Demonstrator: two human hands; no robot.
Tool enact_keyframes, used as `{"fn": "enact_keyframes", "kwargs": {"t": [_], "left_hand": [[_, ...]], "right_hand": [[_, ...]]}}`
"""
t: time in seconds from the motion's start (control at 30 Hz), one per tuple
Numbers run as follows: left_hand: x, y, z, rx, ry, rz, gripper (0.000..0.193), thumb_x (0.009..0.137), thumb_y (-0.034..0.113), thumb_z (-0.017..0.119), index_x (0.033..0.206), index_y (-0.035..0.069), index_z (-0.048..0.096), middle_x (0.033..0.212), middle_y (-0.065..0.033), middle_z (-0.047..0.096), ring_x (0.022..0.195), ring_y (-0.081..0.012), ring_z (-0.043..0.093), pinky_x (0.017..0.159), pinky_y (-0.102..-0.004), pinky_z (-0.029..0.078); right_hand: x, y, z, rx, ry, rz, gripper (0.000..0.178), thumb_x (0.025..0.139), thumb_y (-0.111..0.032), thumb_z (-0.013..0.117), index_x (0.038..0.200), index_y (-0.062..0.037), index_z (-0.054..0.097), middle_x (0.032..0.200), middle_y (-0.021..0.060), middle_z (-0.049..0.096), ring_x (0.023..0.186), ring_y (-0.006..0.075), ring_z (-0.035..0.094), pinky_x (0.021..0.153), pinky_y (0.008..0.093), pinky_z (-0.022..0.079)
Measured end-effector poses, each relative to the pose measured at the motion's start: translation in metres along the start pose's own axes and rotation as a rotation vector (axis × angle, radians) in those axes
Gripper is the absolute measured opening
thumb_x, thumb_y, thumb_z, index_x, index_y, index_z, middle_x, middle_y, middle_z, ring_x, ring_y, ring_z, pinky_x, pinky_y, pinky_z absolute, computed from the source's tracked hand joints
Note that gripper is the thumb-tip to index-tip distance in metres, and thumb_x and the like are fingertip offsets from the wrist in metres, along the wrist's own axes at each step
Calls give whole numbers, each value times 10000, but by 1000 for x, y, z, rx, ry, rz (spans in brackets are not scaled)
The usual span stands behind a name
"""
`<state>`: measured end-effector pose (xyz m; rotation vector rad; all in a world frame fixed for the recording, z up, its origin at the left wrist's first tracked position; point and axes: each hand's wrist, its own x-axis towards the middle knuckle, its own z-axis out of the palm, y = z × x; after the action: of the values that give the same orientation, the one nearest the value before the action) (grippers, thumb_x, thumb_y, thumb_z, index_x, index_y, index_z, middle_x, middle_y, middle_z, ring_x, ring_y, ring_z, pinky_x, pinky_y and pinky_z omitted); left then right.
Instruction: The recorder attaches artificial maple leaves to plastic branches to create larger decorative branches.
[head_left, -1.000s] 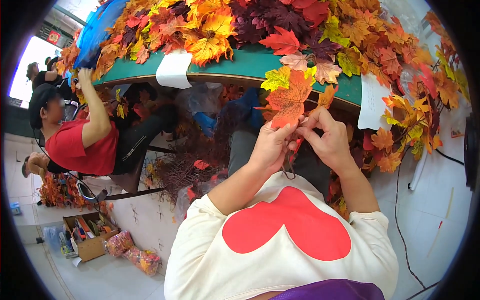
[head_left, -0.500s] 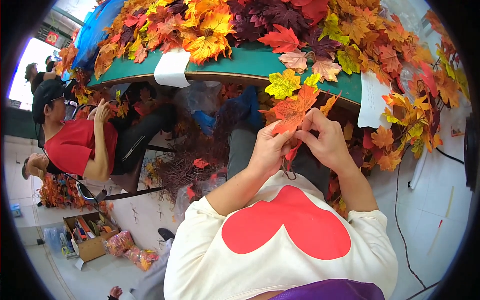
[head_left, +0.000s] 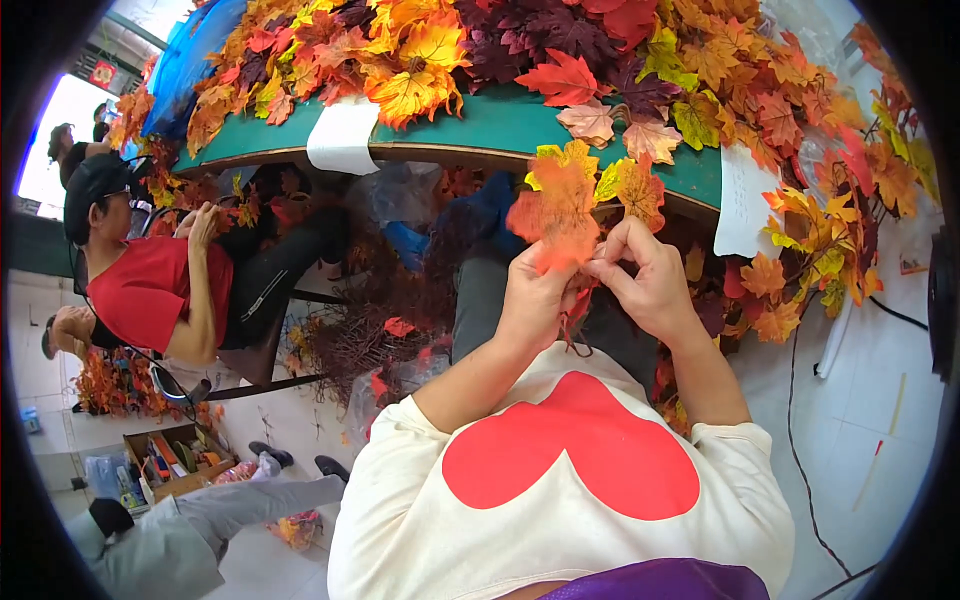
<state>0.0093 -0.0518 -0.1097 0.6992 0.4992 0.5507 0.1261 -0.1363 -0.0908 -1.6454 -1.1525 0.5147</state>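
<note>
In front of my chest, both hands work on one artificial maple leaf spray [head_left: 563, 212]. Its large orange leaf is smeared by motion, with yellow leaves behind it and a smaller orange leaf to the right. My left hand [head_left: 538, 302] is closed around the lower part of the spray, below the large leaf. Fingers and thumb of my right hand [head_left: 645, 278] pinch together at the stem beside it; the exact grip point is hidden. A dark stem end and a red leaf poke out beneath my left hand.
Heaps of autumn leaves [head_left: 420, 55] cover the green table [head_left: 470, 125] ahead, with white papers [head_left: 343, 135] hanging from its edge. A person in red [head_left: 155, 295] sits at left. Another in grey [head_left: 215, 515] is at lower left, near a cardboard box [head_left: 185, 485]. Cables [head_left: 795, 440] run along the right-hand floor.
The large orange leaf has swung left, and the smaller orange leaf at its right now shows fully. My hands have barely shifted. A person in grey has come into view at lower left.
</note>
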Motion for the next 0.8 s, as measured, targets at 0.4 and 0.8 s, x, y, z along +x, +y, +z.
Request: {"fn": "enact_keyframes", "kwargs": {"t": [0.4,0.8], "left_hand": [[-2,-5,-2,117,-73,113,183,819,0,552,990,17,612,862,19,603,685,-33,519,599,-174,422],[-9,-14,-25,520,-36,376,170,810,-15,522,951,-13,618,911,-61,555,830,-112,534,724,-220,423]], "right_hand": [[-3,2,2,122,14,58,175,724,6,612,758,-1,441,626,57,527,580,101,529,548,251,432],[1,19,9,388,-88,87,143,735,64,544,742,-34,441,669,-35,470,629,12,444,565,176,390]]}}
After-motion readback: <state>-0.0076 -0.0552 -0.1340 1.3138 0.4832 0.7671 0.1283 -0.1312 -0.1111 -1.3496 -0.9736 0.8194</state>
